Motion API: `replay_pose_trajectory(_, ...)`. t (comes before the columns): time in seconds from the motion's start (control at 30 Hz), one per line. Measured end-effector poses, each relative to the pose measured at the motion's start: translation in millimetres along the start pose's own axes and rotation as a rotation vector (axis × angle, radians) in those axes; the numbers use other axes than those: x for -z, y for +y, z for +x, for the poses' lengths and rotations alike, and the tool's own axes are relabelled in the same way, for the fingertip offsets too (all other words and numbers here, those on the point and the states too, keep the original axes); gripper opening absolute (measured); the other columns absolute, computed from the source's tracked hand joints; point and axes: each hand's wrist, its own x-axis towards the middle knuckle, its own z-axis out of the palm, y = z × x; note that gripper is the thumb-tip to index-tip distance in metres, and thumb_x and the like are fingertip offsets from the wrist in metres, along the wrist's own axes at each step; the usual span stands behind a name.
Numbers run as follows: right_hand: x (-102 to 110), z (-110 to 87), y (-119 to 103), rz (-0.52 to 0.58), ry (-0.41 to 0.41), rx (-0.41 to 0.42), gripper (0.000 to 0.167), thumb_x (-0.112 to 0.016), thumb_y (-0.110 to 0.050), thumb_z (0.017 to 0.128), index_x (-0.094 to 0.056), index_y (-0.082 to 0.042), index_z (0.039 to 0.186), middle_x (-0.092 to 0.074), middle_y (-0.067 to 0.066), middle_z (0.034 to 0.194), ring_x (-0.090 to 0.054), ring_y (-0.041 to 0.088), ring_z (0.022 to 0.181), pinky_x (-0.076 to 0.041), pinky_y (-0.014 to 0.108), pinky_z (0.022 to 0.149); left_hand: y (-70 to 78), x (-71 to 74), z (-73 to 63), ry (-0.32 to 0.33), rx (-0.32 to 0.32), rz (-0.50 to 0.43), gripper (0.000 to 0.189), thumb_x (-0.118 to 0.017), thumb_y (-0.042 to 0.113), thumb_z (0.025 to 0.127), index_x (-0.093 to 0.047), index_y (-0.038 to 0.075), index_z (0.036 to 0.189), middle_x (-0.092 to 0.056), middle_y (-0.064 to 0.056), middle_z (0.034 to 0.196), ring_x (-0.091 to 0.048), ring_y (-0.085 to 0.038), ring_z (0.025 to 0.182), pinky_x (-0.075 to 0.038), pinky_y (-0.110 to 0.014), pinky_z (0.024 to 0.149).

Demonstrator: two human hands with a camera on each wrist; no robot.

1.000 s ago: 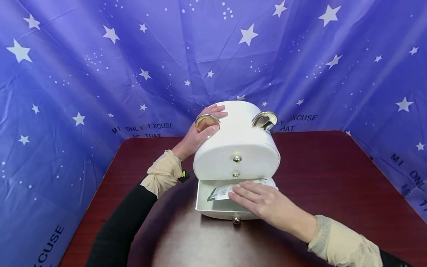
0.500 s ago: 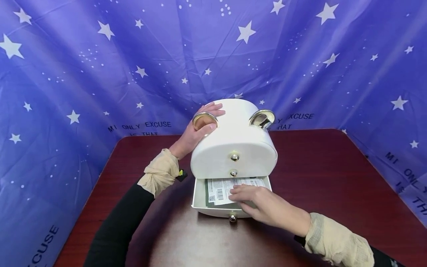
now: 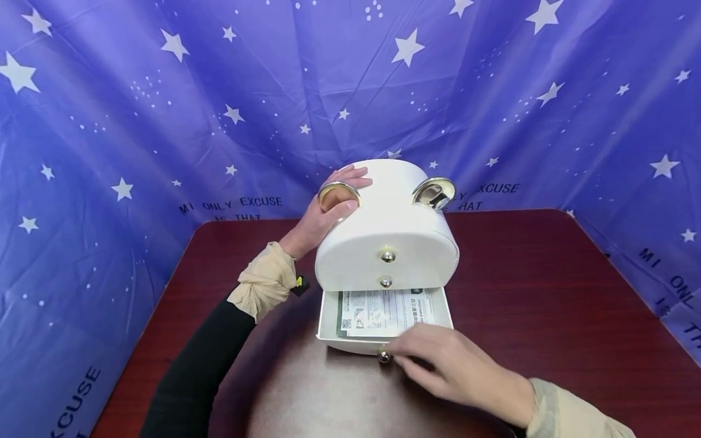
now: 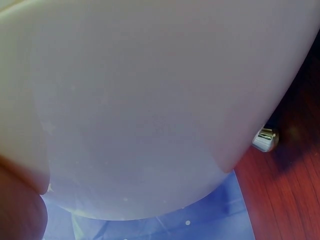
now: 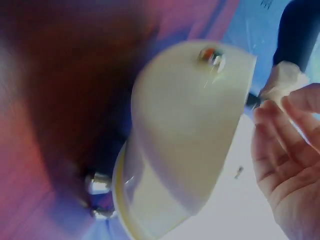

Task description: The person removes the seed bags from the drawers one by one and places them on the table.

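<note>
A white rounded box [image 3: 383, 201] with gold ear-shaped rings stands on the table, its lower drawer [image 3: 358, 348] pulled out. In the drawer lies a flat white-and-green packet [image 3: 378, 313] with printed text. My left hand [image 3: 323, 222] rests on the box's upper left by the left ear [image 3: 339, 194], fingers behind it and thumb in front. My right hand [image 3: 451, 362] is at the drawer's front, fingertips near the drawer knob [image 3: 384, 356]. The right wrist view shows its fingers [image 5: 287, 135] loosely bent beside the drawer front [image 5: 190, 110], holding nothing.
Two more metal knobs, an upper knob [image 3: 387, 256] and a lower knob [image 3: 386, 281], sit on the box front. The dark red table [image 3: 537, 292] extends on both sides. A blue curtain [image 3: 274, 91] with white stars hangs behind.
My right hand has come off the packet and moved down to the drawer front by the knob. The packet now lies flat in the drawer. The left hand stays put.
</note>
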Motion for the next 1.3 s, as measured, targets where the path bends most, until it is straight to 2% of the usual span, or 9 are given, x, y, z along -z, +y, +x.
replay_pose_trajectory(0.07, -3, -7.6, -8, 0.069, -0.034, -0.051, 0.013, -0.070, -0.019, 0.094, -0.075, -0.025, 0.105, -0.073, -0.019, 0.095, -0.064, -0.009, 0.085, -0.052, 0.009, 0.076, 0.6, 0.6, 1.0, -0.001, 0.006, -0.003, 0.051, -0.051, 0.027, 0.094, -0.062, 0.003, 0.137, -0.051, -0.013, 0.156, -0.029, -0.014, 0.157, -0.009, -0.031, 0.133)
replay_pose_trajectory(0.13, -10, -13.9, -12, 0.189, -0.128, -0.166, 0.008, -0.068, -0.021, 0.096, -0.075, -0.024, 0.098, -0.071, -0.020, 0.084, -0.059, -0.013, 0.074, -0.049, 0.006, 0.066, 1.1, 1.2, 1.3, -0.004, 0.013, -0.003, 0.051, -0.051, 0.028, 0.094, -0.061, 0.003, 0.138, -0.050, -0.012, 0.157, -0.027, -0.013, 0.157, -0.008, -0.031, 0.133)
replay_pose_trajectory(0.27, -29, -20.9, -9, 0.530, -0.335, -0.533, 0.022, -0.060, -0.028, 0.101, -0.074, -0.015, 0.091, -0.069, -0.009, 0.071, -0.054, -0.011, 0.058, -0.049, 0.013, 0.049, 0.7, -0.4, 0.3, 0.002, 0.026, -0.031, 0.052, -0.051, 0.027, 0.094, -0.061, 0.001, 0.138, -0.049, -0.013, 0.157, -0.027, -0.014, 0.157, -0.008, -0.032, 0.133)
replay_pose_trajectory(0.33, -37, -22.5, -4, 0.699, -0.374, -0.670, 0.031, -0.055, -0.030, 0.104, -0.074, -0.007, 0.097, -0.073, 0.002, 0.077, -0.061, -0.004, 0.060, -0.055, 0.023, 0.048, -0.2, -2.7, -0.2, -0.001, 0.029, -0.049, 0.051, -0.051, 0.025, 0.094, -0.060, 0.000, 0.138, -0.049, -0.014, 0.157, -0.027, -0.015, 0.157, -0.009, -0.032, 0.133)
replay_pose_trajectory(0.43, -47, -24.1, -1, 0.934, -0.366, -0.818, 0.043, -0.048, -0.030, 0.107, -0.069, 0.007, 0.113, -0.074, 0.016, 0.092, -0.069, 0.007, 0.070, -0.060, 0.032, 0.050, -1.4, -6.2, -1.6, -0.013, 0.036, -0.058, 0.051, -0.052, 0.023, 0.094, -0.060, 0.000, 0.138, -0.050, -0.015, 0.156, -0.028, -0.017, 0.157, -0.009, -0.032, 0.133)
replay_pose_trajectory(0.53, -53, -25.7, 0, 1.057, -0.352, -0.876, 0.050, -0.043, -0.029, 0.109, -0.060, 0.015, 0.125, -0.074, 0.021, 0.100, -0.072, 0.011, 0.080, -0.063, 0.035, 0.055, -1.3, -7.3, -4.6, -0.019, 0.047, -0.052, 0.051, -0.051, 0.023, 0.094, -0.059, 0.000, 0.139, -0.051, -0.015, 0.156, -0.028, -0.017, 0.157, -0.008, -0.032, 0.133)
replay_pose_trajectory(0.67, -54, -22.3, 3, 1.075, -0.314, -0.889, 0.054, -0.041, -0.030, 0.109, -0.056, 0.018, 0.129, -0.073, 0.021, 0.100, -0.072, 0.012, 0.080, -0.063, 0.034, 0.057, 1.9, -4.2, -4.8, 0.002, 0.055, -0.049, 0.051, -0.052, 0.024, 0.093, -0.060, 0.002, 0.138, -0.050, -0.013, 0.157, -0.027, -0.015, 0.157, -0.008, -0.033, 0.133)
replay_pose_trajectory(0.97, -59, -6.7, 18, 1.280, -0.225, -0.957, 0.062, -0.039, -0.033, 0.110, -0.039, 0.019, 0.141, -0.068, 0.000, 0.098, -0.069, 0.009, 0.082, -0.062, 0.027, 0.066, 3.7, 0.2, -0.3, 0.010, 0.038, -0.046, 0.051, -0.053, 0.026, 0.093, -0.062, 0.000, 0.135, -0.052, -0.015, 0.155, -0.031, -0.016, 0.156, -0.008, -0.033, 0.133)
replay_pose_trajectory(1.3, -63, 14.8, 35, 1.315, -0.135, -1.058, 0.063, -0.042, -0.036, 0.109, -0.038, 0.015, 0.145, -0.065, -0.007, 0.093, -0.065, 0.003, 0.078, -0.058, 0.019, 0.066, 2.8, 0.4, -0.9, 0.013, 0.010, -0.033, 0.048, -0.052, 0.023, 0.093, -0.063, -0.001, 0.134, -0.053, -0.016, 0.153, -0.032, -0.018, 0.155, -0.011, -0.032, 0.133)
